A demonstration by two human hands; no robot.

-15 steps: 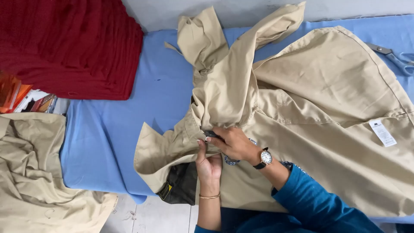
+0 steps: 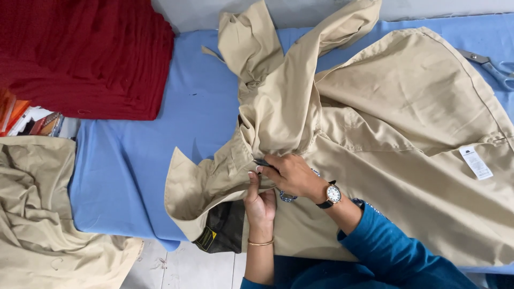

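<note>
A large beige garment [image 2: 396,134] lies spread and rumpled over the blue-covered table [image 2: 134,160]. My right hand [image 2: 292,174], with a wristwatch and a blue sleeve, pinches a small dark tool [image 2: 262,162] against a fold of the garment near its collar. My left hand [image 2: 259,203], wearing a thin bangle, grips the cloth just below that fold, touching the right hand. A white label [image 2: 475,161] shows on the garment at the right. A dark fabric piece with a yellow tag [image 2: 222,230] hangs under the garment's edge.
A stack of dark red cloth [image 2: 85,53] fills the far left of the table. Scissors [image 2: 492,67] lie at the far right edge. More beige fabric [image 2: 43,214] is heaped at the lower left, with colourful items [image 2: 27,120] above it. White floor tiles [image 2: 187,267] show below.
</note>
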